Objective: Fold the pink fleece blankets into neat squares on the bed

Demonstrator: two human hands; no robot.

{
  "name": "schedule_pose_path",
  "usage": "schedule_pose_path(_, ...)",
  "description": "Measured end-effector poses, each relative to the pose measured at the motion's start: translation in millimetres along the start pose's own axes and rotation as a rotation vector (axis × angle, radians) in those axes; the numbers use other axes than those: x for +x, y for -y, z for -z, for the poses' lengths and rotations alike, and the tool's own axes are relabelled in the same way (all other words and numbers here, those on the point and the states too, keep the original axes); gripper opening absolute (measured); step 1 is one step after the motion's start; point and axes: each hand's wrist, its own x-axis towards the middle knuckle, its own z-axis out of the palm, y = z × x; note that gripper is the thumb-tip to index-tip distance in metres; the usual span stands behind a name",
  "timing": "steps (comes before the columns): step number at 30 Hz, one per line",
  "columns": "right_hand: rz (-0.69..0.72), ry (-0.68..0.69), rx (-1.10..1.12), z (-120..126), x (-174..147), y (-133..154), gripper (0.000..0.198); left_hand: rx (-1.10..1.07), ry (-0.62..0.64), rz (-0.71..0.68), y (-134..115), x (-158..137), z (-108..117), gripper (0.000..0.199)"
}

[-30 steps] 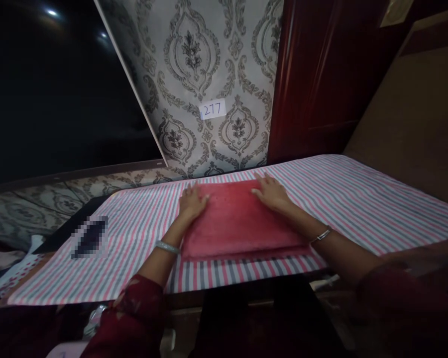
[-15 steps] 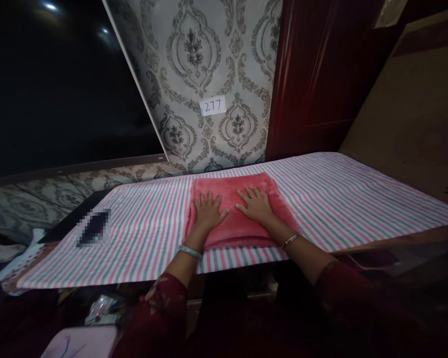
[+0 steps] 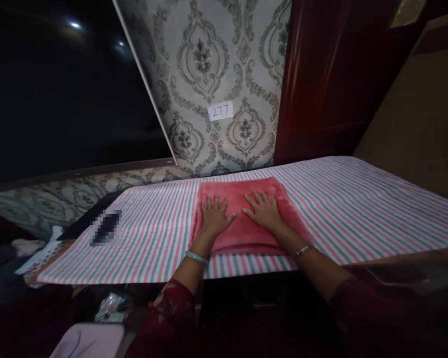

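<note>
A folded pinkish-red plush blanket lies flat on a striped cloth in the middle of the head view. Its near edge shows stacked layers of the fold. My left hand rests palm down on the blanket's left half, fingers spread. On the right half my right hand lies flat too, its fingers apart and pointing away from me. Neither hand grips the fabric. The palms hide the cloth under them.
The striped cloth covers a table against a patterned wall. A large dark screen stands at the left, and a cardboard sheet leans at the right. A blurred-out dark object lies on the left. Below is a pale stool.
The whole view has shifted, so the scene appears slightly further right and lower. Both hands stay flat on the blanket, and its folded shape looks the same.
</note>
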Motion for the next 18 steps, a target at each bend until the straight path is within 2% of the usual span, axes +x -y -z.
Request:
schedule_pose_path(6, 0.004, -0.016, 0.004, -6, 1, -1, 0.063, 0.009, -0.007, -0.036, 13, -10, 13, 0.070)
schedule_pose_path(11, -0.012, 0.037, 0.020, 2, 1, 1, 0.062, -0.037, 0.048, 0.032, 32, -23, 22, 0.062)
schedule_pose_path(15, 0.006, 0.096, 0.102, 7, -4, -4, 0.062, -0.171, -0.108, 0.085, 45, -47, 22, 0.053)
schedule_pose_path(18, 0.077, 0.123, 0.167, 12, -18, -15, 0.061, -0.261, -0.246, 0.232, 50, -75, 18, 0.046)
